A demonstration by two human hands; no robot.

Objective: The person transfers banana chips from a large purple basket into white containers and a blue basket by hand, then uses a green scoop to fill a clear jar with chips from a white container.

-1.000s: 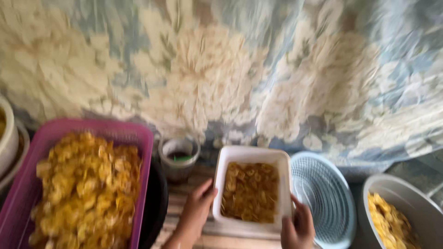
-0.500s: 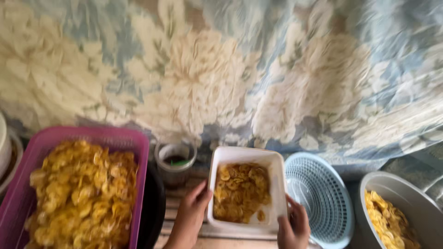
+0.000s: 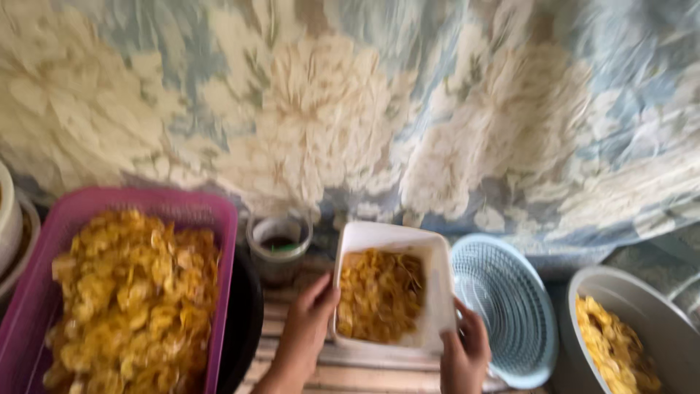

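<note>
Tilted further than a second ago, the white rectangular plastic tub [image 3: 390,292] now dips its near edge toward the person, and the yellow fried chips [image 3: 379,292] inside have slid to that near end. Both hands grip it by its long sides: the left hand [image 3: 306,325] clasps the left wall, fingers curled round the rim, while the right hand [image 3: 463,350] pinches the near right corner. Its long axis runs far to near, squarely between the two hands, neither one nearer. Left of it stands a pink rectangular plastic basket [image 3: 211,219] heaped with chips; just right lies a pale blue round plastic strainer [image 3: 510,306].
</note>
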